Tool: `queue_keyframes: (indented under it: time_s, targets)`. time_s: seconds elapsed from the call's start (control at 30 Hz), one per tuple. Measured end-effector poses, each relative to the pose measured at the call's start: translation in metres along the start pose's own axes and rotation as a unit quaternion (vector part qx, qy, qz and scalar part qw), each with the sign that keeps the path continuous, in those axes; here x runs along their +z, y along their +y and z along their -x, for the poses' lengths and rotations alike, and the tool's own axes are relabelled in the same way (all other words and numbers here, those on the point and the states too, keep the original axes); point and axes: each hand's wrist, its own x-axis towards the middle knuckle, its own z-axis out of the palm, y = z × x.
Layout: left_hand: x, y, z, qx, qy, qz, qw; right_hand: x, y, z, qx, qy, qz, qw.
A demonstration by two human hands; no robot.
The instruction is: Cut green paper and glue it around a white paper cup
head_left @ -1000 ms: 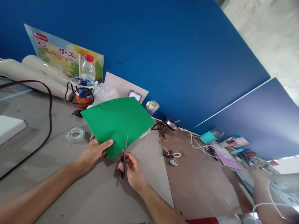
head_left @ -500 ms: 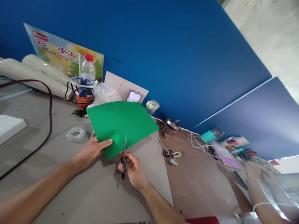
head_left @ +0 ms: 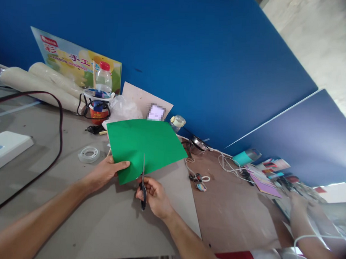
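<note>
A sheet of green paper (head_left: 149, 142) is held up above the grey table, slightly curved. My left hand (head_left: 109, 170) pinches its lower left part, thumb on top and the other fingers hidden beneath. My right hand (head_left: 155, 195) grips a pair of black-handled scissors (head_left: 143, 193) by the handles. The scissors point away from me, and a blade lies over the paper's near edge. Whether the blades are fully closed is hard to see.
A clear tape roll (head_left: 88, 154) lies left of the paper, near a white box (head_left: 7, 151) and a dark cable (head_left: 60, 132). Behind are a red-capped bottle (head_left: 104, 78) and a lidded jar (head_left: 177, 122). A co-worker's arms (head_left: 303, 223) are at the right, by purple paper (head_left: 268, 188).
The green paper has turned and shifted slightly to the right at its far side. Both hands keep their holds, and the scissors are nearly where they were.
</note>
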Motion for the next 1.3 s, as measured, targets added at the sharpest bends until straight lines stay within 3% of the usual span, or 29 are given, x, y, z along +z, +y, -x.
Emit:
queue_keyframes:
  time_s: [0.4, 0.67, 0.87, 1.3]
  targets:
    - [-0.005, -0.002, -0.002, -0.007, -0.029, -0.027, 0.999, 0.001, -0.003, 0.002, -0.005, -0.016, -0.005, 1.0]
    - [-0.001, 0.0, 0.0, 0.008, 0.005, 0.006, 1.0, 0.001, -0.002, 0.001, -0.011, -0.005, -0.004, 1.0]
    - [0.008, 0.007, 0.003, -0.027, 0.052, 0.104, 0.993, 0.001, 0.007, -0.001, -0.017, -0.011, 0.008, 1.0]
    - [0.011, 0.015, 0.007, -0.026, 0.033, 0.089, 0.995, 0.005, 0.008, 0.003, -0.016, -0.027, 0.013, 0.999]
